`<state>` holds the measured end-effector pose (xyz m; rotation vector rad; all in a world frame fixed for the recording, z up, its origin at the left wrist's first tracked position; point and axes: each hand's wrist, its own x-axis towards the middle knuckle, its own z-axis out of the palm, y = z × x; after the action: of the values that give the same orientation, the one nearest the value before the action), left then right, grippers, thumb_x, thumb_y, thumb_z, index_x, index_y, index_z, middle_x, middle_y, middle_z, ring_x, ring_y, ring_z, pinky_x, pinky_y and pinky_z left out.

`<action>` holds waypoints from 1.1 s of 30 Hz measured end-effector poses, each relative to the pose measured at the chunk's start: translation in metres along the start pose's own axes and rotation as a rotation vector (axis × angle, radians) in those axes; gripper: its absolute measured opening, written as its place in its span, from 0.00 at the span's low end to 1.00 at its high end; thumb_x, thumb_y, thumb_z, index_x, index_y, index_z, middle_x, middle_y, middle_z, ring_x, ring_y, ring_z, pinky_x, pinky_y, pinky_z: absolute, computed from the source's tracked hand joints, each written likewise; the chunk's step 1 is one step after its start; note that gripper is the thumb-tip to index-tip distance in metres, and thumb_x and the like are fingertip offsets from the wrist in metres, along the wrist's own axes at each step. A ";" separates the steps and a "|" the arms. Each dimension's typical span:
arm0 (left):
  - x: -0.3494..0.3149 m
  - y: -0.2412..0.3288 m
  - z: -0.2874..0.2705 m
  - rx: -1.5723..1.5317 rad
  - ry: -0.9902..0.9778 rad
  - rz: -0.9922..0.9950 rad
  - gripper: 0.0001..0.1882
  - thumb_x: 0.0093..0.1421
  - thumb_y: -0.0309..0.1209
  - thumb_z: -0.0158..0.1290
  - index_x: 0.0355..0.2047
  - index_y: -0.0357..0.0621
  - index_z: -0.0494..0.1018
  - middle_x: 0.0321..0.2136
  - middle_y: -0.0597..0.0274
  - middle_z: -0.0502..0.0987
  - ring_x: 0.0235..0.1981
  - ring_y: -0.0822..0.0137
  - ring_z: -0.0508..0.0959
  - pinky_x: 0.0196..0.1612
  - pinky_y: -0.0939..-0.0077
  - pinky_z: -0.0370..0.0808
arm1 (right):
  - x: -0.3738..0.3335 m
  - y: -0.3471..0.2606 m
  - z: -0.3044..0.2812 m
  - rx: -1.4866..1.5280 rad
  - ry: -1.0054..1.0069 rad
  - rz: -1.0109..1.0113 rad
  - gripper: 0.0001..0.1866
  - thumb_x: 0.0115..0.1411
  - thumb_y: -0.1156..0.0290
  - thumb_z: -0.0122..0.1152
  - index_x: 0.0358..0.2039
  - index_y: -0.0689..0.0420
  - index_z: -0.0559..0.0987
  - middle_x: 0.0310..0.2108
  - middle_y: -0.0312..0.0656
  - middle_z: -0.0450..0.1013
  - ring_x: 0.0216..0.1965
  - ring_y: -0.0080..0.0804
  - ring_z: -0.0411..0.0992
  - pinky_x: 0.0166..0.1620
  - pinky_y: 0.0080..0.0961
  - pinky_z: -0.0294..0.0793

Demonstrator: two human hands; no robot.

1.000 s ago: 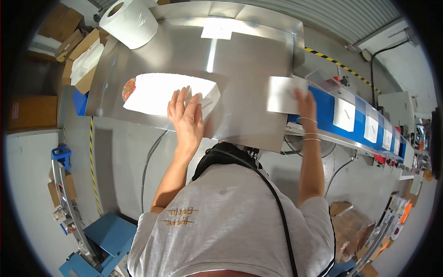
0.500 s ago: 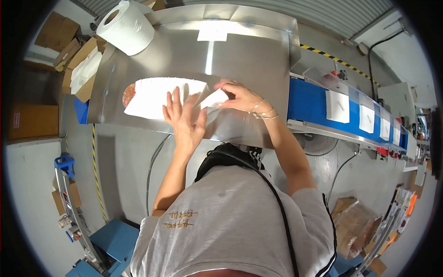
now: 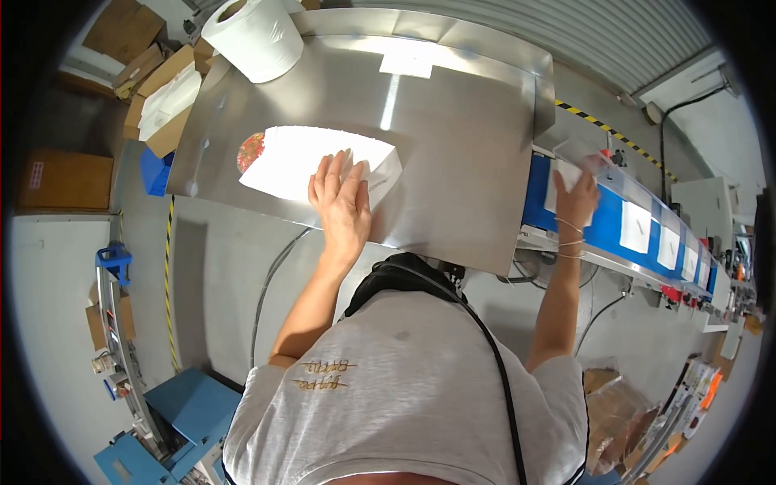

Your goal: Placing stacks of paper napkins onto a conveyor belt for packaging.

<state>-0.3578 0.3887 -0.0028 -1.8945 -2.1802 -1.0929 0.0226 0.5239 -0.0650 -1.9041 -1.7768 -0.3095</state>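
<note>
A fanned stack of flat white paper packets (image 3: 295,162) lies on the steel table, and a round red-and-green patterned piece (image 3: 250,152) shows at its left end. My left hand (image 3: 343,204) rests on the stack's right part, fingers spread and flat. Over at the blue conveyor belt (image 3: 600,232), my right hand (image 3: 579,200) is on one white packet (image 3: 567,173) at the belt's near end. Its thumb and fingers are around the packet, and the fingertips are slightly blurred. Farther along the belt, several similar white packets (image 3: 635,227) lie in a row.
A large white paper roll (image 3: 263,48) stands at the steel table's (image 3: 453,121) back left corner. Open cardboard boxes (image 3: 166,137) and a blue bin (image 3: 155,171) sit left of it. A clear guard (image 3: 647,194) runs along the belt's far side.
My right hand has moved from the stack to the conveyor with a white packet. My left hand stays on the stack. The packets on the belt have shifted farther along.
</note>
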 end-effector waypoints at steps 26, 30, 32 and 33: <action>0.004 -0.012 -0.002 -0.015 0.021 0.026 0.16 0.51 0.18 0.53 0.42 0.43 0.77 0.54 0.52 0.67 0.58 0.47 0.61 0.59 0.54 0.55 | -0.001 0.021 -0.004 -0.051 -0.153 0.114 0.30 0.52 0.53 0.61 0.49 0.63 0.71 0.45 0.56 0.71 0.48 0.52 0.69 0.50 0.39 0.68; 0.000 -0.011 -0.004 -0.049 0.027 0.042 0.15 0.49 0.17 0.54 0.38 0.45 0.79 0.55 0.53 0.67 0.59 0.46 0.59 0.60 0.51 0.52 | -0.009 -0.099 -0.001 0.707 -0.497 -0.252 0.29 0.49 0.67 0.68 0.52 0.55 0.70 0.47 0.43 0.72 0.48 0.38 0.70 0.50 0.30 0.70; 0.000 -0.007 -0.007 -0.002 -0.023 0.059 0.14 0.49 0.20 0.55 0.37 0.45 0.79 0.57 0.52 0.64 0.62 0.45 0.55 0.62 0.49 0.46 | -0.015 -0.168 -0.001 1.015 -0.715 -0.411 0.26 0.51 0.68 0.67 0.51 0.54 0.70 0.51 0.40 0.69 0.49 0.36 0.69 0.50 0.31 0.70; 0.001 -0.006 -0.011 -0.005 -0.025 0.063 0.14 0.49 0.20 0.55 0.37 0.45 0.79 0.57 0.52 0.64 0.62 0.45 0.55 0.62 0.49 0.46 | -0.016 -0.198 -0.007 1.087 -0.819 -0.438 0.26 0.51 0.69 0.66 0.51 0.55 0.70 0.51 0.41 0.68 0.49 0.35 0.68 0.50 0.30 0.69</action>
<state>-0.3671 0.3838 0.0028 -1.9757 -2.1164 -1.0705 -0.1720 0.5086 -0.0249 -0.8423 -2.1206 1.2155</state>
